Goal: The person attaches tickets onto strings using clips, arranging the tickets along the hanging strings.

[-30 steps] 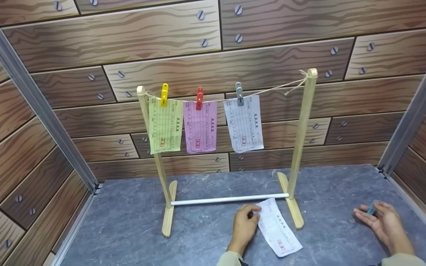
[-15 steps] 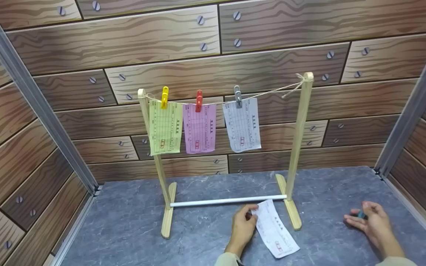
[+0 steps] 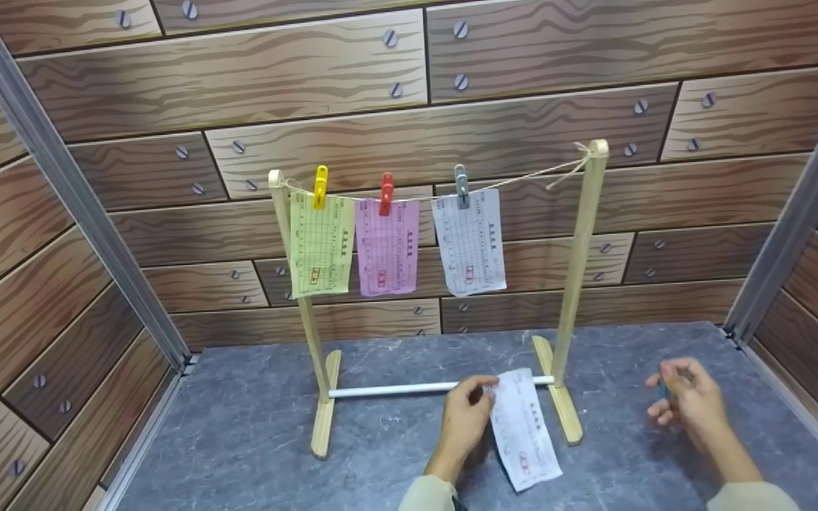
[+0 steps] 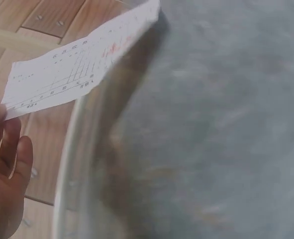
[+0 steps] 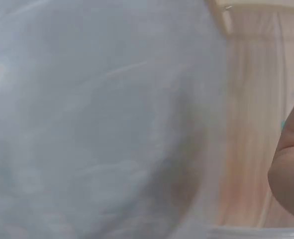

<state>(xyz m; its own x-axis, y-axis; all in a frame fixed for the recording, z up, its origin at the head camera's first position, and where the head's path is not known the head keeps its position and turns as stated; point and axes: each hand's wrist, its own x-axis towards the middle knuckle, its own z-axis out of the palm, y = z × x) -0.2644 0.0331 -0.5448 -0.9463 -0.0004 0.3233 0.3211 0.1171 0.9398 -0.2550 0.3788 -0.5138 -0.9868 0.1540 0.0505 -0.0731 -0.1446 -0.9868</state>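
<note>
My left hand [image 3: 464,420] pinches the upper left corner of a white printed paper slip [image 3: 527,434] with a red stamp. In the left wrist view the slip [image 4: 57,74] stretches out from the fingertips, tilted over the table. On the right, my right hand [image 3: 699,403] holds a small teal clothespin [image 3: 663,389], mostly covered by the fingers. Only part of that hand [image 5: 290,167] enters the right wrist view. Three slips hang from the string: a yellow-green slip [image 3: 322,245], a pink slip [image 3: 387,248] and a white slip [image 3: 471,245].
A wooden stand with a left post [image 3: 313,341], a right post [image 3: 579,270] and a white crossbar [image 3: 395,389] bears the string [image 3: 530,174]. Yellow [image 3: 320,187], red [image 3: 386,194] and grey [image 3: 461,187] clothespins grip the hanging slips. Wood-patterned walls enclose the grey table [image 3: 238,440].
My left hand has raised the slip slightly, so it now overlaps the crossbar. My right hand has moved left and a little up with the clothespin, turning as it goes.
</note>
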